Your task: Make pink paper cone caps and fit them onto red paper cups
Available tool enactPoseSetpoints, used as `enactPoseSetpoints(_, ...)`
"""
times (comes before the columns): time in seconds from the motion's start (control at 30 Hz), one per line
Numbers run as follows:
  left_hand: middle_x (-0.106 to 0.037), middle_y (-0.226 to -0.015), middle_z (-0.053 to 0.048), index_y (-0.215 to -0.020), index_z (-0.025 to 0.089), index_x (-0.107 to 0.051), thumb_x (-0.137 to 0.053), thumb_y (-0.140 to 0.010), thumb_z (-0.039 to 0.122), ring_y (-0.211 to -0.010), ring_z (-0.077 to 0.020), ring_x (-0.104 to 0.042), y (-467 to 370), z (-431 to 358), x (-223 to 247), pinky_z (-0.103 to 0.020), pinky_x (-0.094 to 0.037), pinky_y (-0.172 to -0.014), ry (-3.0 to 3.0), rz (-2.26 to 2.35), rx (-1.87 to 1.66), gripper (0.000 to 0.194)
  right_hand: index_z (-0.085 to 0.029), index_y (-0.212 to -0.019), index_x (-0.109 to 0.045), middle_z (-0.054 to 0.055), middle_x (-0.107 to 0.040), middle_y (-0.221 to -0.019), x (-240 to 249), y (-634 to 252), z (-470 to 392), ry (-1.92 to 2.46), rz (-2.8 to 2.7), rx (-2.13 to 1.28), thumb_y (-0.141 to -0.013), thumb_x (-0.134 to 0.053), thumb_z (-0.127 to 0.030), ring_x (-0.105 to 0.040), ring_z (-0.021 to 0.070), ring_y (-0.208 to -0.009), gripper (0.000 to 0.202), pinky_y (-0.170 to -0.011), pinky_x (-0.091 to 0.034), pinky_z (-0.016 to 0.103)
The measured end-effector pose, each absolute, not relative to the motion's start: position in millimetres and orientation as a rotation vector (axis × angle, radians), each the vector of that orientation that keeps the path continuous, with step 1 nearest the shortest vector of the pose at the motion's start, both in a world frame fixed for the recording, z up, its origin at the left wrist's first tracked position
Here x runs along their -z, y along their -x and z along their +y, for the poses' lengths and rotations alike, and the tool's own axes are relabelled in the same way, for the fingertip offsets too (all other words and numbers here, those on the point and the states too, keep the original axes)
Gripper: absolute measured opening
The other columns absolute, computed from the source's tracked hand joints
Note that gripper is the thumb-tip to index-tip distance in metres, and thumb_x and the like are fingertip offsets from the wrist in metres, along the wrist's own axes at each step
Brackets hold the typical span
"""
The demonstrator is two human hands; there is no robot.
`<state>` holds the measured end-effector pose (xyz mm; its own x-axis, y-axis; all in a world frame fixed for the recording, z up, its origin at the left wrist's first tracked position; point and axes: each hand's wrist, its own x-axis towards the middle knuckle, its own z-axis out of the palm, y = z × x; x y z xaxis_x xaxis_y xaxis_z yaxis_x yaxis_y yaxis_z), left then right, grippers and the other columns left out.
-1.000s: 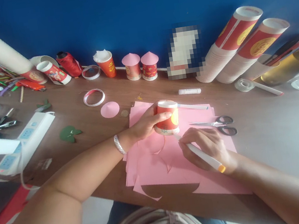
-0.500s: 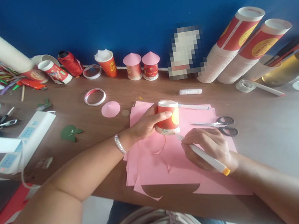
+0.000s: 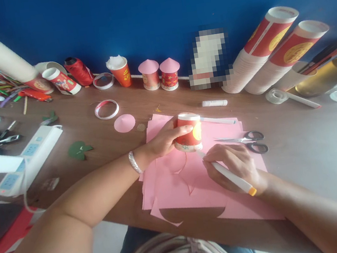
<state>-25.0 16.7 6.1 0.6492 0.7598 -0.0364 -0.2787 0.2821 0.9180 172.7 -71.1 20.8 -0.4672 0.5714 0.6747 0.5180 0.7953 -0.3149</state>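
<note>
My left hand (image 3: 165, 138) is wrapped round a red paper cup (image 3: 190, 136) with a yellow emblem and a white base, thumb lying across its front. In my right hand (image 3: 237, 162) is a white utility knife (image 3: 233, 179) with a yellow end cap. Its blade points up toward the bottom edge of the cup; whether it touches cannot be made out. Beneath both hands lie pink paper sheets (image 3: 171, 187) with curved cut-outs. Black-handled scissors (image 3: 255, 142) rest on the sheets just beyond my right hand.
Two small cups with pink cone roofs (image 3: 148, 67) stand by the blue wall. Tall cup stacks (image 3: 272, 39) lean at the right, near a tape roll (image 3: 276, 96). A glue stick (image 3: 215, 103) and pink cone (image 3: 124, 123) lie beyond the sheets. At left is a power strip (image 3: 29, 160).
My right hand and the knife have shifted very slightly left. The cup in my left hand has hardly moved.
</note>
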Motion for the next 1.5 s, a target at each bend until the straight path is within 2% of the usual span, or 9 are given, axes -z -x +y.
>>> enactPoseSetpoints(0.47, -0.066, -0.096, -0.008, -0.106, 0.013, -0.066, -0.073, -0.086, 0.036, -0.085, -0.0179, -0.064, 24.5, 18.8, -4.3, -0.027, -0.053, -0.072, -1.074, 0.502, -0.738, 0.031, -0.021, -0.093, -0.057, -0.004, -0.065, -0.071, -17.3, -174.7, -70.5, 0.857, -2.108, -0.043, -0.085, -0.06, 0.001, -0.061, 0.0101, -0.055, 0.024, -0.055, -0.052, 0.023)
enactPoseSetpoints(1.03, -0.065, -0.093, -0.007, -0.105, 0.014, -0.065, -0.072, -0.086, 0.037, -0.081, -0.0164, -0.062, 24.2, 18.7, -3.1, -0.026, -0.051, -0.07, -1.072, 0.493, -0.74, 0.031, -0.021, -0.091, -0.054, -0.005, -0.061, -0.066, -21.1, -171.8, -73.0, 0.849, -2.142, -0.081, -0.086, -0.058, 0.001, -0.053, 0.0086, -0.05, 0.023, -0.05, -0.043, 0.022)
enactPoseSetpoints(1.5, -0.066, -0.093, -0.007, -0.105, 0.015, -0.066, -0.073, -0.087, 0.037, -0.081, -0.0168, -0.063, 23.8, 19.4, -1.6, -0.025, -0.052, -0.068, -1.075, 0.484, -0.744, 0.03, -0.022, -0.092, -0.056, -0.004, -0.062, -0.067, -26.1, -171.7, -72.7, 0.807, -2.162, -0.075, -0.087, -0.058, 0.0, -0.056, 0.0097, -0.051, 0.022, -0.048, -0.044, 0.023)
